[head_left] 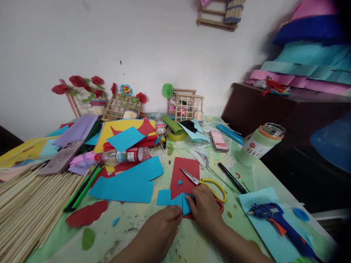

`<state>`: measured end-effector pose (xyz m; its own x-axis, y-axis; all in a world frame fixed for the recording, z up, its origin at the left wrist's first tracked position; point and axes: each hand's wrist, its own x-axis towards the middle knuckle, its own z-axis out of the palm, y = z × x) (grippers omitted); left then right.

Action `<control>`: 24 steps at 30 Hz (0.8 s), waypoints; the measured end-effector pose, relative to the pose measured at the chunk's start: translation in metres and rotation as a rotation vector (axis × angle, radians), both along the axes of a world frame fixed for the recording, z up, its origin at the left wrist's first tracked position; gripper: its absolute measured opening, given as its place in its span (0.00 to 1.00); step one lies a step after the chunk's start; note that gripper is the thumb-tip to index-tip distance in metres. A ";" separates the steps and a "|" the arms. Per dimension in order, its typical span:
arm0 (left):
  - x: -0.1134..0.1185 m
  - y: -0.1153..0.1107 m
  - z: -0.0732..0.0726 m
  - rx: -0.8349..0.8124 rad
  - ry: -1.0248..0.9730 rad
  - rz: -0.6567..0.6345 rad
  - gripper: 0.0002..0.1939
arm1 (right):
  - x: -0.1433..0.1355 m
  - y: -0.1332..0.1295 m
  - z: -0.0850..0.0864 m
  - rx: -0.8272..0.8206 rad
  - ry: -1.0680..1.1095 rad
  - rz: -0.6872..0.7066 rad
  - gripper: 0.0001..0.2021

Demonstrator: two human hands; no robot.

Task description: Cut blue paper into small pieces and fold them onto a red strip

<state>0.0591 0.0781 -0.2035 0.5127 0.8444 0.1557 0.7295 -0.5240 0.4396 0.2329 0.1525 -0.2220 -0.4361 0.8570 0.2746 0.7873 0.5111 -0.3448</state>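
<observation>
Between my hands lies a small folded piece of blue paper [182, 202], partly over a red sheet [185, 168]. My left hand [163, 228] presses on its near left edge with fingers together. My right hand [204, 208] holds the right side of the piece, thumb against the fold. Scissors with yellow handles [212, 181] lie on the red sheet, partly behind my right hand. A small blue square [163, 197] touches the folded piece on the left. Larger blue strips [123, 188] lie farther left.
Bamboo sticks [35, 204] and a green cutter [82, 188] lie left. A plastic bottle [123, 156] rests behind the strips. On the right are a glue gun [282, 223], a black pen [231, 178] and an open green jar [259, 144]. Stick frames [189, 106] stand along the wall.
</observation>
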 end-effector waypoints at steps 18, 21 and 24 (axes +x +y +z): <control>-0.004 -0.003 -0.014 0.002 -0.095 0.018 0.19 | -0.007 -0.001 -0.005 0.069 -0.156 -0.046 0.07; -0.003 -0.007 -0.029 0.017 -0.050 0.102 0.22 | -0.007 -0.001 -0.005 0.071 -0.161 -0.049 0.07; 0.000 -0.007 -0.038 0.040 -0.036 0.106 0.24 | -0.007 -0.001 -0.005 0.072 -0.162 -0.049 0.07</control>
